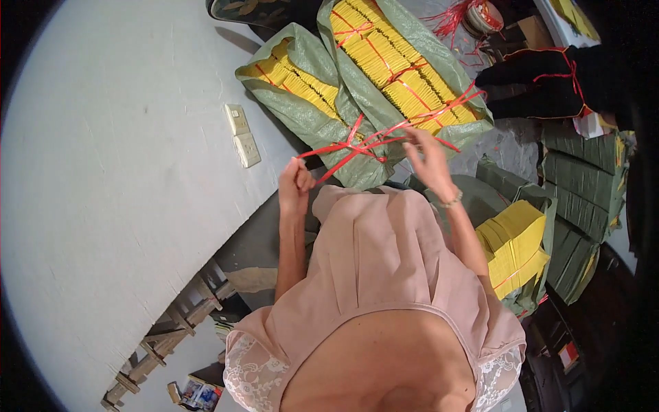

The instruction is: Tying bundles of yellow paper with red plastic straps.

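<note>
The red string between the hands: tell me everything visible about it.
The red string is thin, flat plastic-looking ribbon in several loose strands. The left hand pinches one end; the right hand holds the other side with fingers spread. Between them it is tangled in a knot-like bunch in front of the green woven sack, and strands run up over the yellow paper stacks.

Head-worn view, steeply down, close overhead.

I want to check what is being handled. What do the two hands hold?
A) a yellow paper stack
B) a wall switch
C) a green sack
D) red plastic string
D: left hand and right hand both grip the red plastic string stretched between them.
</note>
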Demonstrator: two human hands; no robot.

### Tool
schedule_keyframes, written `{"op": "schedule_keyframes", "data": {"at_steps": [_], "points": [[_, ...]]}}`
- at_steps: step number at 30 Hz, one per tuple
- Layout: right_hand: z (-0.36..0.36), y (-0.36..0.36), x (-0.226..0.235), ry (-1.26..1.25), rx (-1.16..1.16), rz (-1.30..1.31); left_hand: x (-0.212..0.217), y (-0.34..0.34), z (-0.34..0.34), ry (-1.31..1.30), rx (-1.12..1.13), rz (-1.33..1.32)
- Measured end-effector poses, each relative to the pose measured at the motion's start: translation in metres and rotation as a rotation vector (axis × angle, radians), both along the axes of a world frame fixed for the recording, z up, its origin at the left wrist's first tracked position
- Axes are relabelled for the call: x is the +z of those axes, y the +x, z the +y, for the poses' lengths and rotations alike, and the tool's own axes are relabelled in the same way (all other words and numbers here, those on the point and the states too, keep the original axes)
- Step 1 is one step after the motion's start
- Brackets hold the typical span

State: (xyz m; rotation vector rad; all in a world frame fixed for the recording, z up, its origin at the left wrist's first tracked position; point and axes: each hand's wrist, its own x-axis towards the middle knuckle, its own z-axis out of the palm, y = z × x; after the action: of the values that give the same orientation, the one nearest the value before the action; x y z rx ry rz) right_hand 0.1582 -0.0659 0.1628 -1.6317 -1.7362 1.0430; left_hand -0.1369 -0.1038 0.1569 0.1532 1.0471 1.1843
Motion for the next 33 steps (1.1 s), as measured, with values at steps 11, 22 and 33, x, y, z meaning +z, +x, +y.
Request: {"op": "schedule_keyframes", "data": {"at_steps": [11,22,33], "points": [[0.001,-0.123,-0.066,0.429,0.650,-0.074,0.028,-0.007,-0.048,-0.134,-0.353,0.097],[-0.004,-0.139,-0.076,-0.230,0.398,0.211,-0.081,-0.013,0.081,0.478,-0.389,1.040],[0.006,-0.154,-0.073,-0.315,0.450,0.144,-0.108,-0.004,0.125,0.652,-0.940,1.239]]}}
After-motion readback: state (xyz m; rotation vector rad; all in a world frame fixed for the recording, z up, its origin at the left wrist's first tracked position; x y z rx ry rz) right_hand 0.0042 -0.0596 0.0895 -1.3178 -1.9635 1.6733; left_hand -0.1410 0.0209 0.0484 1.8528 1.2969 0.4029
